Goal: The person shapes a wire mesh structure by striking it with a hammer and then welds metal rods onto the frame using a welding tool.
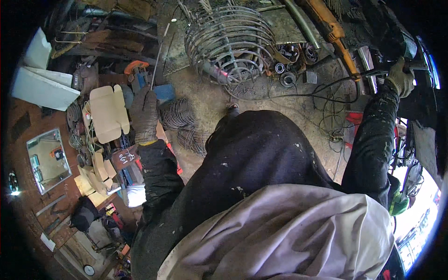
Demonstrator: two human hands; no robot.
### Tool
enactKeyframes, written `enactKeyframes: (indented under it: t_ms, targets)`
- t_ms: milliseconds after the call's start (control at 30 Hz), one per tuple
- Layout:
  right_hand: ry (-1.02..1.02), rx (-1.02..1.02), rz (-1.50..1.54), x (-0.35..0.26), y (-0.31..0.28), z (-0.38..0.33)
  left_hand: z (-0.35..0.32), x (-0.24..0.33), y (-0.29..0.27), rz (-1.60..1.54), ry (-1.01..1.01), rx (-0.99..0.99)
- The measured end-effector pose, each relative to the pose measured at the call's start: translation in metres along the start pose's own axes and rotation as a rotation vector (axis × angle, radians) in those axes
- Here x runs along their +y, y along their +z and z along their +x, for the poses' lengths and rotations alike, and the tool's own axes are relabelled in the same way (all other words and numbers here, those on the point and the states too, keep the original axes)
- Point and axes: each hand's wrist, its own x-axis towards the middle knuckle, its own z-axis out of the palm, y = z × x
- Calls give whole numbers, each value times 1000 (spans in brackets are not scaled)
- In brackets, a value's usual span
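Observation:
My left hand (144, 114), in a dirty knit work glove, is closed around the lower end of a thin metal rod (161, 53) that points away from me. Beside that hand are an open cardboard box (108, 112) and bundles of coiled metal rings (177, 114). Far out to the right, my gloved right hand (400, 78) has its fingers curled at a dark object near the picture's rim; shadow hides what it grips. A round cage of bent steel bars (228, 42) lies on the floor ahead, apart from both hands.
A long orange power tool (329, 25) lies at the far right beside a metal pipe (302, 23). Black cable (298, 95) runs across the floor between the cage and my right arm. The left bench (28, 135) carries a framed mirror (49, 161), white panels (44, 88) and clutter.

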Motion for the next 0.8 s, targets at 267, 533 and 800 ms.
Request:
enactKeyframes:
  t_ms: [267, 533, 800]
  targets:
    - [-5, 292, 95, 29, 4, -46, 63, -13, 45, -73, 68, 72]
    - [-191, 49, 292, 21, -39, -257, 90, 11, 77, -154, -53, 38]
    - [-216, -113, 419, -17, -49, -339, 129, 40, 78, 290, -52, -387]
